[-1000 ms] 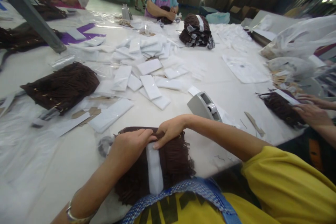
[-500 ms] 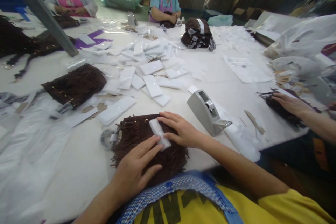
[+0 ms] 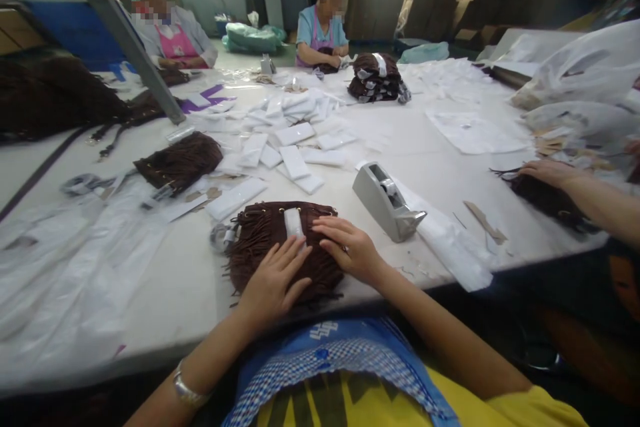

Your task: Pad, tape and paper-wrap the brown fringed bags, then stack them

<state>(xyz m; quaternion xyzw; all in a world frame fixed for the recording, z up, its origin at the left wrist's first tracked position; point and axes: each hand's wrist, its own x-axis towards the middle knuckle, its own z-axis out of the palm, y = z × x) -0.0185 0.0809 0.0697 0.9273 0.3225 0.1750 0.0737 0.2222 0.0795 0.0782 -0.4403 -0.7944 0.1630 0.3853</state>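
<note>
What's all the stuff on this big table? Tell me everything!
fringed bag: one, dark brown, near edge, under both hands
white strip: one, white, on that bag's top
tape dispenser: one, grey, right of that bag
second bag: one, dark brown, further left
bag stack: one, dark brown, far side
white packets: many, white, mid-table
plastic sheets: several, clear, near left
table: one, white
co-workers: two, pink and blue clothes, far side
co-worker's hand: one, right edge, on another brown bag
left hand: one, flat on fringed bag
right hand: one, flat on fringed bag
</note>
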